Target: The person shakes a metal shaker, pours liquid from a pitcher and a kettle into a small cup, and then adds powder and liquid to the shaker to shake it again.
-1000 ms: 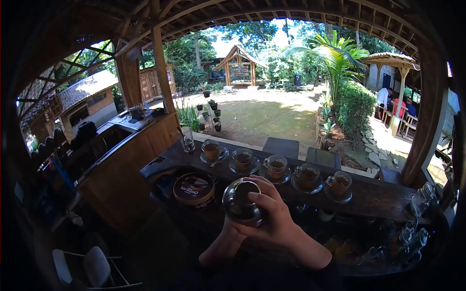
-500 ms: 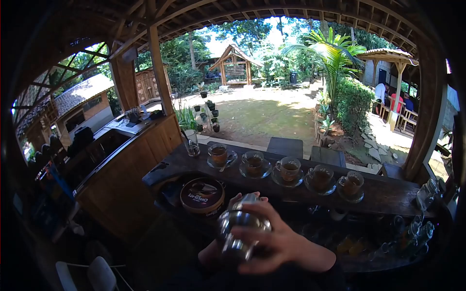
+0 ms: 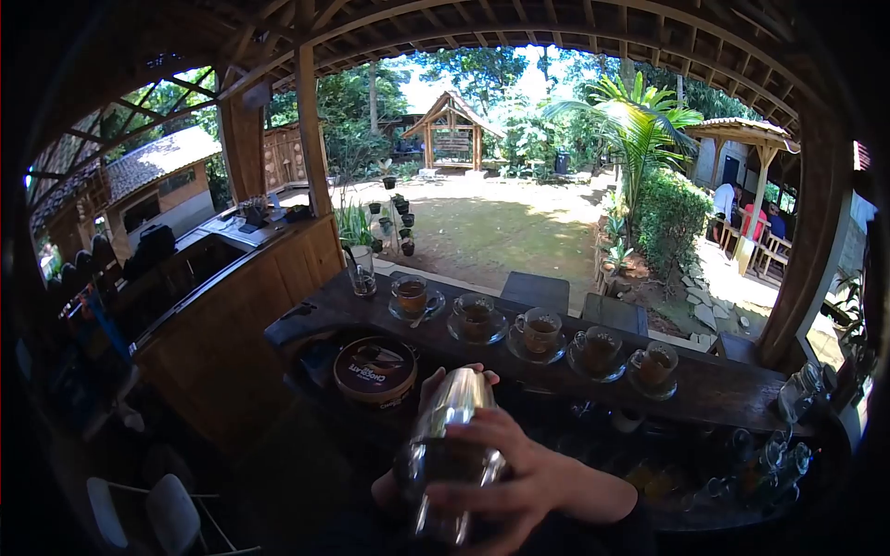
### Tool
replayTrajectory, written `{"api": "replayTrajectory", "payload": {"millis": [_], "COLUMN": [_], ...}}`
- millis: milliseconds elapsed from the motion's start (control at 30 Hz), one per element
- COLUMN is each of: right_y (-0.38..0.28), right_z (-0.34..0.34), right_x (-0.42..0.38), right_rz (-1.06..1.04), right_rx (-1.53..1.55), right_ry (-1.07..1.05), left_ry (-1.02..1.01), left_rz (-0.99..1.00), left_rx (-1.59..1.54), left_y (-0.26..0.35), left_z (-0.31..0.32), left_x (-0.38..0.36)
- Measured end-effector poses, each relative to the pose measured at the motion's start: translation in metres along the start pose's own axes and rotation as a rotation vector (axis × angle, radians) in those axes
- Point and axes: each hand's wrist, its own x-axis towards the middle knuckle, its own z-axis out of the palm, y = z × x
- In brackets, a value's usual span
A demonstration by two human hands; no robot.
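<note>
A shiny metal cocktail shaker (image 3: pixel 445 445) is tilted in front of me, held by both hands. My right hand (image 3: pixel 514 473) wraps around its lower body from the right. My left hand (image 3: pixel 408 477) is mostly hidden behind the shaker, with fingertips showing near its top. Beyond the shaker, several glass cups of brown drink (image 3: pixel 540 331) stand on saucers in a row along the dark wooden bar counter (image 3: pixel 714 385). A round brown chocolate tin (image 3: pixel 375 368) sits just left of the shaker's top.
An empty glass (image 3: pixel 362 271) stands at the row's left end. Glassware (image 3: pixel 774 454) crowds the lower shelf at right. A wooden side counter (image 3: pixel 213 306) runs along the left, and a white chair (image 3: pixel 153 510) stands below. People sit at a far table (image 3: pixel 751 222).
The shaker has dropped lower and tipped from its open mouth facing me to lying lengthwise, with my right hand sliding down around its body. The view shifted slightly.
</note>
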Motion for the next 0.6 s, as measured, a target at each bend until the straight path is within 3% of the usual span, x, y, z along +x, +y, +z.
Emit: {"api": "replayTrajectory", "payload": {"millis": [67,133,200,267,333,367,400,433,467,500,533,600], "right_y": [-0.023,-0.029,-0.002,0.021,0.027,0.02,0.005,-0.013,-0.032,-0.053,-0.082,-0.099], "right_z": [-0.01,-0.02,-0.025,-0.024,-0.028,-0.041,-0.051,-0.065,-0.069,-0.081,-0.096,-0.109], "right_x": [0.009,-0.009,-0.024,-0.058,-0.072,-0.066,-0.057,-0.049,-0.031,-0.026,-0.03,-0.032], "right_rz": [-0.149,-0.047,0.039,0.337,0.537,0.448,0.343,0.227,0.07,-0.048,0.121,-0.027], "right_rx": [-0.104,-0.044,-0.004,0.019,0.061,0.052,0.042,0.016,0.031,-0.011,0.096,0.037], "right_ry": [-0.101,-0.157,0.037,0.185,0.391,0.337,0.262,0.123,0.172,0.107,-0.078,0.012], "left_ry": [-0.466,-0.473,-0.073,-0.053,0.059,0.231,0.156,0.091,0.026,-0.118,-0.252,-0.426], "left_rz": [0.134,0.187,-0.022,0.178,0.294,0.346,0.173,0.136,0.097,0.11,0.17,0.233], "left_rx": [0.15,0.187,-0.094,-0.024,0.316,0.196,-0.103,-0.177,-0.249,0.059,0.118,0.236], "left_y": [-0.012,-0.025,-0.04,-0.074,-0.074,-0.082,-0.09,-0.092,-0.093,-0.091,-0.103,-0.127], "left_z": [0.01,0.015,0.017,-0.082,-0.038,-0.023,-0.025,0.004,0.035,0.041,0.052,0.055], "left_x": [0.013,0.016,0.015,0.042,0.053,0.056,0.05,0.044,0.038,0.038,0.038,0.041]}}
